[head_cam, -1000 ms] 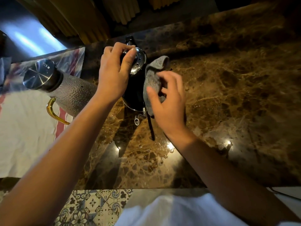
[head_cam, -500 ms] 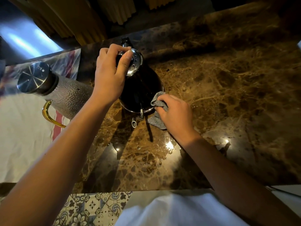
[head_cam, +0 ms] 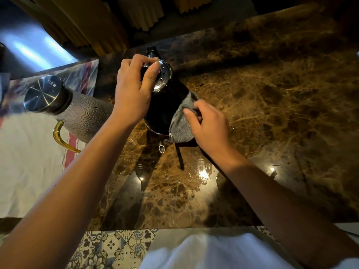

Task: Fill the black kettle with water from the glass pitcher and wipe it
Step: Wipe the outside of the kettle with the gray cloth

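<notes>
On brown marble countertop (head_cam: 272, 113) stands black kettle w/ perforated steel lid (head_cam: 165, 105). L hand (head_cam: 134, 92) curls over lid, gripping top. R hand (head_cam: 209, 125) pinches grey cloth (head_cam: 181, 129) against kettle's side. Textured glass pitcher w/ steel cap (head_cam: 77, 113) sits left, on white towel (head_cam: 29, 162).

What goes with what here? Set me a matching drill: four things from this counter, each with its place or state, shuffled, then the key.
Things:
1. black kettle
2. grey cloth
3. glass pitcher
4. left hand

Places or states:
A. stands on the white towel with red stripes, steel lid on
B. holds the kettle at its perforated lid
C. pressed against the kettle's side by the right hand
D. stands on the brown marble counter

Pairs: 1-D, 2-C, 3-A, 4-B
</notes>
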`<action>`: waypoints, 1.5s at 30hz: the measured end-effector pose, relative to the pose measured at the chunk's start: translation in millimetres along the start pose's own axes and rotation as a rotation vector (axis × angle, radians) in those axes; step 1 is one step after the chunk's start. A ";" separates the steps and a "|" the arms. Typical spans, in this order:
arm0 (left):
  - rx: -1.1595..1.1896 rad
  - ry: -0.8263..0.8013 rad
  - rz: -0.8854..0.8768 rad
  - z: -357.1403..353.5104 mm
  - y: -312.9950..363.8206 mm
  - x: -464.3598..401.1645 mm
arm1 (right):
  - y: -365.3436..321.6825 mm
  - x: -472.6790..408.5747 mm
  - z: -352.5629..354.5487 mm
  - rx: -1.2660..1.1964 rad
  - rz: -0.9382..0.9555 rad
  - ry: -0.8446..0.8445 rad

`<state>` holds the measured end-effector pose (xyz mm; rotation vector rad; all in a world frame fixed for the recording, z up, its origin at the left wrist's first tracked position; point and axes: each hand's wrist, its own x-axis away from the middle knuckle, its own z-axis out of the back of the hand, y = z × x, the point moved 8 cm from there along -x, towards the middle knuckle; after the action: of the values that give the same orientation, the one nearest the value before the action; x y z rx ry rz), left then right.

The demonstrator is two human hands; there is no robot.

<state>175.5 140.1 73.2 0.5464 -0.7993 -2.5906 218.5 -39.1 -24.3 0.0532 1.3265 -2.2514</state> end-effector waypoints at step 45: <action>-0.003 0.007 0.014 0.4 1.0 2.3 | 2.8 10.8 -17.4 -0.047 -0.238 -0.295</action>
<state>173.6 138.4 73.6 0.5467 -0.7940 -2.5757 206.5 -30.3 -38.7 -0.4588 1.2774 -2.3076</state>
